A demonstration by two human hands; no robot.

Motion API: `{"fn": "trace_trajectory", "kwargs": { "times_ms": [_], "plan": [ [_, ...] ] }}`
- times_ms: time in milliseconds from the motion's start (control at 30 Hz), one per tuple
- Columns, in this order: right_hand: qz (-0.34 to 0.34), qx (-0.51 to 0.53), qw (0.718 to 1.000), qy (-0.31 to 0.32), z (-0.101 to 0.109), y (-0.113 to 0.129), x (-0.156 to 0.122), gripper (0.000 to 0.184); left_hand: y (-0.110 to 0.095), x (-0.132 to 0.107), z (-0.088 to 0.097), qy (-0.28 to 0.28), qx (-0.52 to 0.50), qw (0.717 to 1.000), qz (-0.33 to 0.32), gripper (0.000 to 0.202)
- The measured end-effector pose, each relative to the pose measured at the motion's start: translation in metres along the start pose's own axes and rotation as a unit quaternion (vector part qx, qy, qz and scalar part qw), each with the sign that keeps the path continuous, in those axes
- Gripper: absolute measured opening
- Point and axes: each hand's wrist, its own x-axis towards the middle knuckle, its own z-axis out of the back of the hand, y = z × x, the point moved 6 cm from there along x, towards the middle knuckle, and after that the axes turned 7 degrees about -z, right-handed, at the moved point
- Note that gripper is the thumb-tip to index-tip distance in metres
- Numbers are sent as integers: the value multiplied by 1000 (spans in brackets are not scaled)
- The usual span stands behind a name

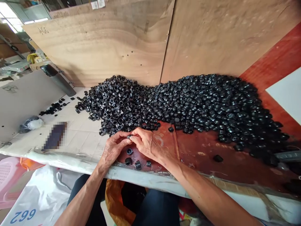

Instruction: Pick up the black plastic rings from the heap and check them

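My left hand (pixel 114 148) and my right hand (pixel 147 143) meet over the front part of the table. Their fingertips pinch together on a small black plastic cap (pixel 128 137), mostly hidden by the fingers. Just below the hands, several loose black pieces lie apart, among them a round cap (pixel 129 151), a dark ring-like piece (pixel 128 161), a ribbed piece (pixel 138 164) and a small threaded piece (pixel 148 163). Behind the fingers rises a heap of black ring-like pieces (pixel 117 100), which runs into a larger heap of black caps (pixel 207 100) on the right.
Wooden boards (pixel 113 47) back the heaps. A black cylinder (pixel 60 81) leans at the left, near scattered black bits (pixel 53 108) and a plastic bag (pixel 31 124). Below the padded table edge (pixel 164 180) an orange sack (pixel 114 197) stands open between the legs.
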Motion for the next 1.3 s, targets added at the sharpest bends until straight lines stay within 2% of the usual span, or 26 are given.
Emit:
{"fn": "trace_trajectory", "kwargs": {
  "times_ms": [67, 100, 233, 267, 400, 433, 467, 567, 633, 700, 767, 833, 900, 1000, 1100, 1167, 1233, 1300],
  "plan": [
    [-66, 7, 998, 20, -1, -5, -1, 19, -2, 0, 1, -7, 6, 1000, -26, 36],
    [-74, 14, 997, 24, -1, -4, -1, 17, -4, -1, 1, -9, 8, 999, -30, 36],
    [16, 31, 999, 12, 0, 10, -5, 8, -8, -7, 3, 8, 16, 1000, 3, 39],
    [16, 37, 999, 20, -2, 11, -6, 8, -10, -10, 3, 14, 24, 1000, -1, 39],
    [-101, 90, 986, 96, -15, -1, -9, 13, -15, -22, 10, -8, 52, 998, -38, 36],
    [-99, 97, 985, 100, -16, -1, -9, 12, -13, -25, 11, -15, 44, 998, -29, 36],
    [-73, 97, 988, 94, -16, 1, -9, 11, -9, -28, 11, -16, 29, 999, -10, 36],
    [66, 71, 994, 52, -13, 15, -12, 7, 2, -34, 10, -14, -19, 999, 47, 40],
    [91, 61, 993, 38, -14, 17, -14, 10, 4, -36, 11, -27, -14, 999, 39, 43],
    [25, 76, 996, 39, -16, 12, -13, 9, -2, -36, 12, -45, 29, 998, -19, 39],
    [-85, 112, 988, 65, -21, 3, -13, 8, -13, -37, 8, -45, 103, 987, -117, 28],
    [-179, 161, 966, 97, -26, -4, -16, 9, -24, -41, 2, -34, 184, 956, -224, 15],
    [-230, 222, 940, 117, -29, -7, -19, 19, -29, -47, -5, -17, 253, 919, -302, 16],
    [-267, 307, 904, 134, -36, -12, -22, 33, -27, -54, -11, 8, 325, 876, -355, 31],
    [-290, 324, 887, 158, -41, -17, -23, 40, -21, -58, -13, 46, 371, 852, -367, 34],
    [-296, 289, 895, 169, -39, -18, -24, 39, -21, -58, -13, 63, 380, 854, -350, 31],
    [-265, 187, 929, 177, -29, -13, -23, 38, -24, -57, -7, 47, 376, 873, -308, 25],
    [-192, 42, 967, 161, -16, -4, -19, 35, -28, -56, 3, 14, 378, 890, -255, 20]
  ]
}}
